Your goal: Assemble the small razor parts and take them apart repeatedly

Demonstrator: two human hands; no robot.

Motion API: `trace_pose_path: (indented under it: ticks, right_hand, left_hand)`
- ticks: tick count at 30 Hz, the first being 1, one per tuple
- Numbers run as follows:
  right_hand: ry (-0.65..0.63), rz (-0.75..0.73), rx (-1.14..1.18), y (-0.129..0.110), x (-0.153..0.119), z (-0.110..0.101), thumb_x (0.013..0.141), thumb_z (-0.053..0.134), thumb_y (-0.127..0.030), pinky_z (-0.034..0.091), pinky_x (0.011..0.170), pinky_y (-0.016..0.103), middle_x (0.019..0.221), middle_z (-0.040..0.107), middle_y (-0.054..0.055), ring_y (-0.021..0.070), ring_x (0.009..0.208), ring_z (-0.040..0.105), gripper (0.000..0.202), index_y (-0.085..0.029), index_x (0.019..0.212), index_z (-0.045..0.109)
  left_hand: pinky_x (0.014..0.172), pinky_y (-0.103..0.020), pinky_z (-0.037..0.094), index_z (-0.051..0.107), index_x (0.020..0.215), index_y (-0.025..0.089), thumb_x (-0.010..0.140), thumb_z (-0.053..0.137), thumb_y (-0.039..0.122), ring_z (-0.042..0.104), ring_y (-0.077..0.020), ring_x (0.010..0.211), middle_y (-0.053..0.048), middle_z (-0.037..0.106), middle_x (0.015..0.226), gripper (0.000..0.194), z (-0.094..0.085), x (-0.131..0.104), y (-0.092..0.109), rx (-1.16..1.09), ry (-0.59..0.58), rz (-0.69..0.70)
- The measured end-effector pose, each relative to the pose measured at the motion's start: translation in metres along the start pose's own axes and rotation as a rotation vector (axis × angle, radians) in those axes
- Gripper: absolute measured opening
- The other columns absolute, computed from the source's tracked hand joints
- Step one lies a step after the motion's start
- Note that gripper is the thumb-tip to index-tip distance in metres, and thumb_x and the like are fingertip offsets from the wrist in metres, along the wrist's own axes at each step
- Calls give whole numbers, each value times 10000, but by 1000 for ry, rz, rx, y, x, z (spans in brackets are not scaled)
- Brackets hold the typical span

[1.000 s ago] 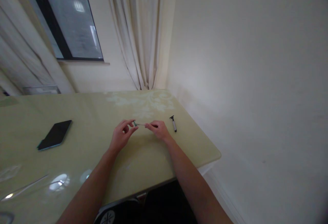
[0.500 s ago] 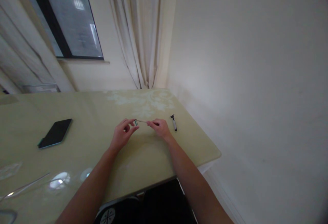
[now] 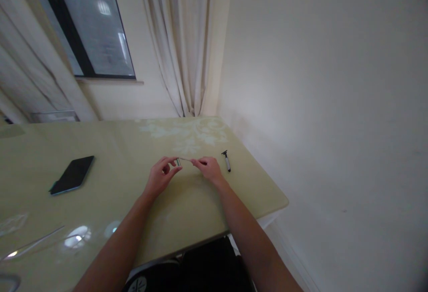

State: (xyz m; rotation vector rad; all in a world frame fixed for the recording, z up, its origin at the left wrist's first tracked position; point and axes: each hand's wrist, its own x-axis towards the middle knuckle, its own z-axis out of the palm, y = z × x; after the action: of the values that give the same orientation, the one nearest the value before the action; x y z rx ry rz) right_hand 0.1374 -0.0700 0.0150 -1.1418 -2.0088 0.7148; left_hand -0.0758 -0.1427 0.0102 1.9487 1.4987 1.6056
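Note:
Between the thumb and fingers of my left hand (image 3: 159,175) is a small, pale and greenish striped piece that looks like a razor blade cartridge (image 3: 178,162). My right hand (image 3: 210,169) pinches the end of a thin stick (image 3: 185,159). Its far tip reaches the top of the cartridge; whether it touches cannot be made out. Both hands are just above the table. To the right of my right hand lies a razor (image 3: 227,162) with a grey and black handle and a dark head.
The pale green table (image 3: 187,211) ends at a wall (image 3: 317,104) on the right. A dark tablet-like slab (image 3: 73,175) lies on the left. Nearer are a clear plastic scrap (image 3: 13,224) and a thin shiny rod (image 3: 36,241). Curtains (image 3: 183,38) hang behind.
My left hand has turned the cartridge slightly, so less of its green face shows. The stick's tip sits a little closer to its top end. The razor stays put.

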Motion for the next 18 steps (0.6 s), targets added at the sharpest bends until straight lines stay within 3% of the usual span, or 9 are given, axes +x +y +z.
trace_pose_path:
  ticks: [7,18]
  right_hand:
    - [22,-20,-57,-2,-1,0,913,575,-669,297,569,260,631,630,21,130,605,530,576,-177,689,777]
    - [-15,-8,-62,-3,-2,2,923,555,-673,320,598,255,718,681,34,137,666,562,566,-185,788,810]
  left_hand:
    - [537,-235,426,714,1100,219,850,737,469,454,-89,545,-4,642,856,354,0,0,-2,4,-10,5]
    - [541,-231,425,708,1122,214,865,727,454,449,-83,547,8,630,864,352,-1,-1,-3,15,-15,-14]
